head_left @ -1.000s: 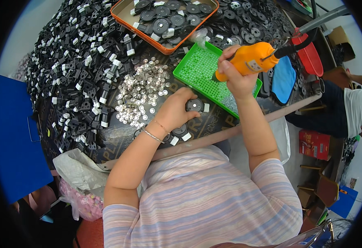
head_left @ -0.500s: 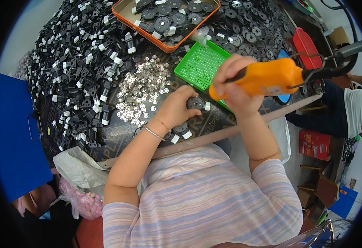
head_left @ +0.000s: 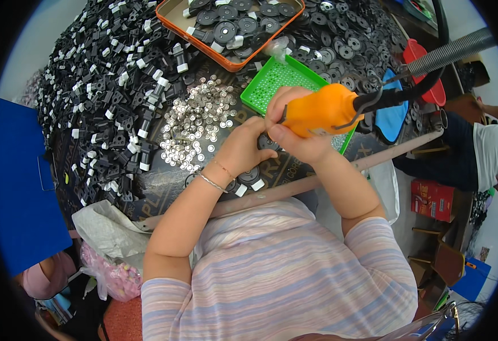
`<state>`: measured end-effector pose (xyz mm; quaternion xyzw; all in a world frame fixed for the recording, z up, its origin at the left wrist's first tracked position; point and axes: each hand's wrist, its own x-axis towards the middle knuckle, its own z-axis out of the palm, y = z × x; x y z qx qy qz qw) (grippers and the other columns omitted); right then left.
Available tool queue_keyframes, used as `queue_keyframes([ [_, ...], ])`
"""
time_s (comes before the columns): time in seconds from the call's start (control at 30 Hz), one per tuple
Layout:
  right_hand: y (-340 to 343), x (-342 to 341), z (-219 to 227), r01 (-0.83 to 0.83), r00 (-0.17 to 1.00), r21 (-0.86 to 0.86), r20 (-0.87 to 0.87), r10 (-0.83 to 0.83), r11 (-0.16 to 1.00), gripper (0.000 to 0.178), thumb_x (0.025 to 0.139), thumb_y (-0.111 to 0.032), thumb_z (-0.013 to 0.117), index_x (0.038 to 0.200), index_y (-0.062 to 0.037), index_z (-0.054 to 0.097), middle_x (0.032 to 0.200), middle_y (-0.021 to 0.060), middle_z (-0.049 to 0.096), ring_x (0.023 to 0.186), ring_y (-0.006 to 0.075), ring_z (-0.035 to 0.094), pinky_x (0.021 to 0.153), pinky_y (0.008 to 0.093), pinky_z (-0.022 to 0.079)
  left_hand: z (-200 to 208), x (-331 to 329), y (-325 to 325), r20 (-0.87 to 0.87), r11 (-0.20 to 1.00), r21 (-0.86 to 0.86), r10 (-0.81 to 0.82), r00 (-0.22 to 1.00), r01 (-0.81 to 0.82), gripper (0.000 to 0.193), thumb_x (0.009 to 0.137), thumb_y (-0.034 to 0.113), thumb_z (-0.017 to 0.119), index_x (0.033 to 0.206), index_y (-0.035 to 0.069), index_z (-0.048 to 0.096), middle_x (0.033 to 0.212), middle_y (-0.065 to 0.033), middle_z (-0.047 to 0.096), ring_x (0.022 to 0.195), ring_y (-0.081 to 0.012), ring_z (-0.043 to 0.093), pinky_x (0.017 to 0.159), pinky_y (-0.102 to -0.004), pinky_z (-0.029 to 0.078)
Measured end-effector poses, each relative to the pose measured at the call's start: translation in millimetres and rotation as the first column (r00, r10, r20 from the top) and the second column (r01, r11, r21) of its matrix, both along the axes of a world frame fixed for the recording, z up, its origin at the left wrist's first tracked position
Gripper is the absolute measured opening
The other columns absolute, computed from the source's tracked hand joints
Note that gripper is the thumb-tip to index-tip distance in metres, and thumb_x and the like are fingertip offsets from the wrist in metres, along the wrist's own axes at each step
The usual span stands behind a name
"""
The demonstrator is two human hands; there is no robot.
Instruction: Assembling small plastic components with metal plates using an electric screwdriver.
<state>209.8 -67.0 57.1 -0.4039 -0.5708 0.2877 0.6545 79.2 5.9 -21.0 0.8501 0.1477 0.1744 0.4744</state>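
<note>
My right hand (head_left: 300, 146) is wrapped round an orange electric screwdriver (head_left: 325, 107), held directly above the part in my left hand. My left hand (head_left: 240, 149) rests on the table with thumb and fingers curved round a black disc-shaped part (head_left: 267, 142). My right hand partly covers that disc, and the screwdriver's tip is hidden behind my fingers. Near my left wrist lie more black discs (head_left: 249, 175) with white ends. A heap of small silvery round pieces (head_left: 195, 125) spreads left of my left hand. Behind my right hand sits a green perforated tray (head_left: 277, 79).
Black-and-white plastic parts (head_left: 112, 96) are piled at the left. An orange-rimmed tin (head_left: 234, 67) holds black discs; more discs (head_left: 348, 45) lie behind. A coiled spring (head_left: 453, 51) and cable trail from the screwdriver. A pale pole (head_left: 397, 150) borders the near edge. Red basket (head_left: 431, 85) at right.
My right hand has brought the screwdriver leftward, over the disc in my left hand. The left hand has stayed put. At lower left, another person's pink sleeve shows more.
</note>
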Motion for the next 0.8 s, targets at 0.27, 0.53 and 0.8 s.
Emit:
queue_keyframes([
  [0.27,0.4,35.8,21.3,-0.082,0.987,0.209,-0.115,0.108,0.974,0.028,0.072,-0.004,0.07,0.094,-0.0011,0.052,0.086,0.0123,0.054,0.067,0.0159,0.054,0.062,0.0261,0.046,14.9,-3.0,-1.3,-0.133,0.997,-0.004,0.073,0.989,-0.074,0.047,0.061,0.012,0.081,0.1,-0.001,0.059,0.098,-0.0152,0.058,0.089,-0.0334,0.059,0.077,-0.0364,0.048],
  [0.53,3.9,65.9,-8.3,0.264,0.928,0.041,-0.284,-0.242,0.964,0.027,0.072,0.004,0.068,0.094,-0.0015,0.054,0.084,0.0067,0.06,0.072,0.0129,0.059,0.065,0.0254,0.048,22.5,-0.4,-2.4,-0.242,0.995,-0.056,0.07,0.968,-0.086,0.045,0.061,0.013,0.08,0.099,-0.002,0.06,0.097,-0.015,0.058,0.087,-0.0327,0.059,0.075,-0.0365,0.048],
  [0.8,13.1,63.3,-14.5,0.284,0.923,0.041,-0.28,-0.262,0.958,0.023,0.074,0.002,0.065,0.093,-0.0004,0.052,0.082,0.0091,0.056,0.064,0.0139,0.055,0.059,0.0264,0.045,18.5,-1.2,-1.2,-0.221,0.994,-0.072,0.067,0.973,-0.085,0.045,0.062,0.013,0.08,0.1,-0.001,0.06,0.096,-0.014,0.058,0.083,-0.0304,0.059,0.072,-0.035,0.048],
])
